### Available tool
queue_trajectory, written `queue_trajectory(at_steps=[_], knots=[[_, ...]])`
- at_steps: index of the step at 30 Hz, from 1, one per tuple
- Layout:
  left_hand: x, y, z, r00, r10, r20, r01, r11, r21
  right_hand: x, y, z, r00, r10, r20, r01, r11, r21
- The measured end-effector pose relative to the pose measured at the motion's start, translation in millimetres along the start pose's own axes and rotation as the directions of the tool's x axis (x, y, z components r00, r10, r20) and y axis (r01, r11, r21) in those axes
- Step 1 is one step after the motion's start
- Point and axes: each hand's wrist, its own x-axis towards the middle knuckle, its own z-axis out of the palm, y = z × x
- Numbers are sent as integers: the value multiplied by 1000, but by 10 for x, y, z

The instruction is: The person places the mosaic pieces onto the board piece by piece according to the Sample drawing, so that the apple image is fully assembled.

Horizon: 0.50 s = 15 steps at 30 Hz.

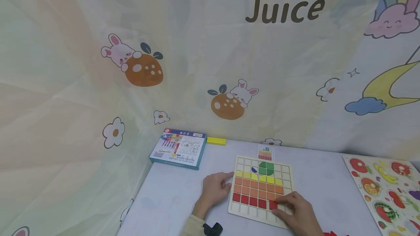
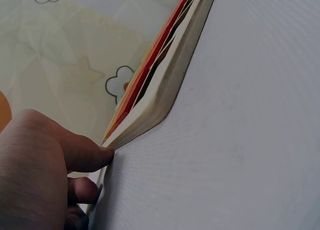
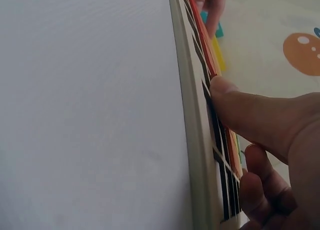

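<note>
A cream grid board (image 1: 244, 209) lies on the table, bearing rows of red, orange and yellow pieces. Above the yellow row are a green round shape (image 1: 266, 168) and a small blue piece (image 1: 254, 170). My left hand (image 1: 214, 189) touches the board's left edge with thumb and index finger, the thumb (image 2: 92, 155) against its side in the left wrist view. Between thumb and index finger, my right hand (image 1: 300, 214) pinches a red square tile (image 1: 273, 205) at the right end of the red row. The right thumb (image 3: 235, 103) partly hides the tile in the right wrist view.
A small picture card (image 1: 266, 153) lies behind the board. Back left are a puzzle box (image 1: 178, 148) and a yellow block (image 1: 216, 141). A fruit-picture board (image 1: 377, 181) lies at right; red pieces (image 1: 331, 233) show near the bottom edge. A printed curtain (image 1: 183, 112) stands behind.
</note>
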Motion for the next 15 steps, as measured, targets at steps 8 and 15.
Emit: queue_trajectory(at_steps=[8, 15], knots=[[1, -7, 5, 1000, 7, -2, -7, 1000, -4, 45, -39, 39, 999, -36, -20, 35, 999, -36], [10, -6, 19, 1000, 9, 4, -9, 1000, -17, -12, -23, -102, 1000, 4, -8, -5, 999, -41]])
